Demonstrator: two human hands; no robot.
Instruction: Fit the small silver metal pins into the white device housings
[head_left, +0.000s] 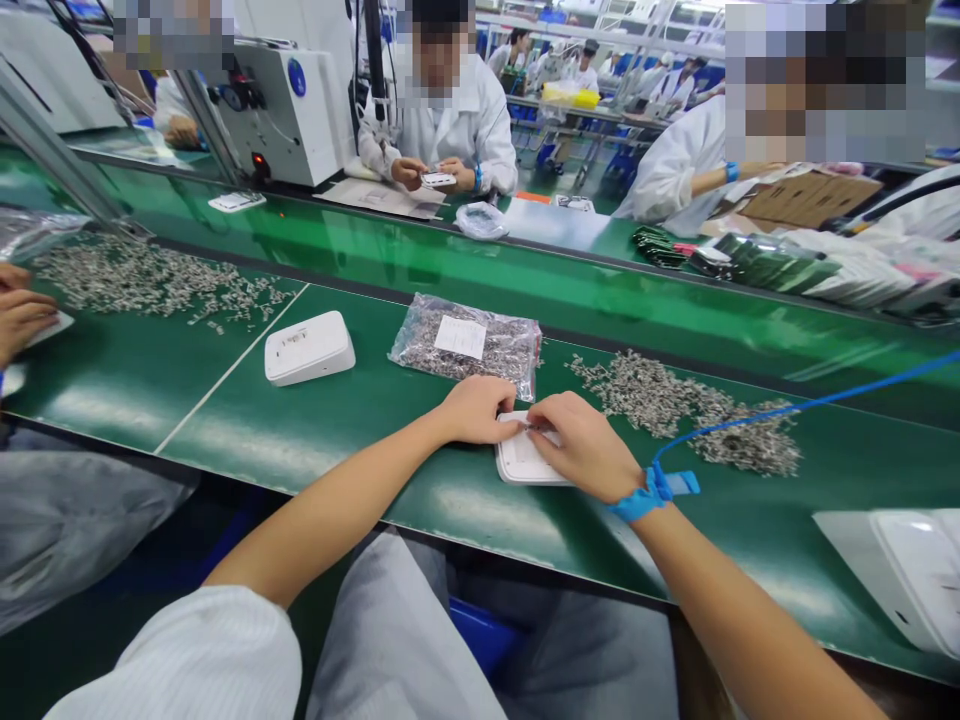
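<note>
Bare green tabletop (pixel 371 352) separates the loose white case (pixel 309 350) from the parts bag (pixel 471 350), which blocks beyond the left hand (pixel 480 408).

Smooth white plastic housing (pixel 309 348) — glossy green tabletop (pixel 420 490) — shiny metal pieces (pixel 652 395).

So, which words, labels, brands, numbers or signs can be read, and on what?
None can be read.
White label on the plastic bag: print too small and blurred.
Round blue sticker on the white machine: too blurred.
White case under the right hand: no lettering discernible.
</note>
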